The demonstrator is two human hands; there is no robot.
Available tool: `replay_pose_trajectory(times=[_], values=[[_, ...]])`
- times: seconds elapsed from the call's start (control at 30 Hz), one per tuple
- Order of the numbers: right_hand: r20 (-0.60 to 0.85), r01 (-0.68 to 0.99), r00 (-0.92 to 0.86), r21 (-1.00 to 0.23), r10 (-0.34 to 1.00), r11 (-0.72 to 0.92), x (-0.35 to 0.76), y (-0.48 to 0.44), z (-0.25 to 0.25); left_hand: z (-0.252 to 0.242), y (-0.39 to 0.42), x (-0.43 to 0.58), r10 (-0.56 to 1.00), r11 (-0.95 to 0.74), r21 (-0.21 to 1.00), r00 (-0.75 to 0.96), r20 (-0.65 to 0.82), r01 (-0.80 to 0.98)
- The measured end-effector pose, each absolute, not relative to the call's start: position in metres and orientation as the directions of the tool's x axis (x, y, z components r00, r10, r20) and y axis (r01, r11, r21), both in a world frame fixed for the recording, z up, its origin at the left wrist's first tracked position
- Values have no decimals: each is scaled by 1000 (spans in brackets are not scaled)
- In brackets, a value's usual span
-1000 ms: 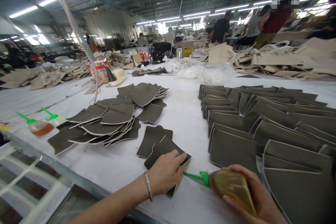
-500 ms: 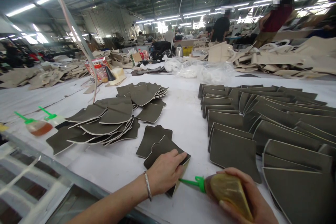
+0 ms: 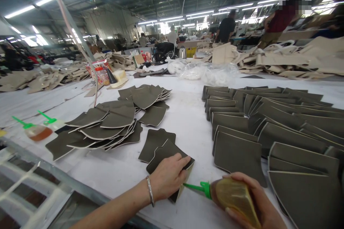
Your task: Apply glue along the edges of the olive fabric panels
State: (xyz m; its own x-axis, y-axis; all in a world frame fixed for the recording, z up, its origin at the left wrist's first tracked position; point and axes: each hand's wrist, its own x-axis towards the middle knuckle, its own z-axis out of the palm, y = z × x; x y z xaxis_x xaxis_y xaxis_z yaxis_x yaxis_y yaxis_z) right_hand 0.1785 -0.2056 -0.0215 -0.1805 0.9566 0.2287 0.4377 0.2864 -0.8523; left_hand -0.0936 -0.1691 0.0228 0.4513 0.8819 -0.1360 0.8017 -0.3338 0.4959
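My left hand (image 3: 168, 178), with a silver bracelet at the wrist, holds a dark olive-grey panel (image 3: 165, 149) with a pale edge. Its index finger lies on the panel's right corner, where a tan strip of the underside shows. Part of the panel is hidden under the hand. Beneath it a second, similar panel (image 3: 153, 140) lies flat on the white table. In my right hand (image 3: 255, 195) is a squeeze bottle (image 3: 232, 196) of amber liquid, tilted on its side. Its green nozzle points left, the tip at the tan edge close to my left fingers.
A loose pile of dark panels (image 3: 118, 116) lies to the left, and overlapping rows of them (image 3: 236, 143) to the right. Two more green-nozzled bottles, one with orange-brown liquid (image 3: 37, 133), lie far left. Plastic bags (image 3: 215, 74) and tan pieces (image 3: 295, 59) are behind. A metal frame (image 3: 53, 171) borders the table.
The view has shifted very slightly. Both hands, the panel and the squeeze bottle keep nearly the same positions, with the nozzle tip still at the panel's edge.
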Motion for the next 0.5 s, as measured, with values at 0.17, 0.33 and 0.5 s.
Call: replay_pose_trajectory(times=[0.17, 0.33, 0.5], values=[[242, 481, -137, -832, 961, 278, 178, -200, -16, 27, -169, -92, 879, -334, 491, 454, -146, 804], [279, 477, -126, -824, 952, 305, 172, -200, -14, 28, -166, -91, 869, -333, 506, 467, -162, 795], [249, 455, -44, -857, 968, 241, 173, -199, -14, 29, -162, -91, 857, -342, 508, 484, -176, 790]])
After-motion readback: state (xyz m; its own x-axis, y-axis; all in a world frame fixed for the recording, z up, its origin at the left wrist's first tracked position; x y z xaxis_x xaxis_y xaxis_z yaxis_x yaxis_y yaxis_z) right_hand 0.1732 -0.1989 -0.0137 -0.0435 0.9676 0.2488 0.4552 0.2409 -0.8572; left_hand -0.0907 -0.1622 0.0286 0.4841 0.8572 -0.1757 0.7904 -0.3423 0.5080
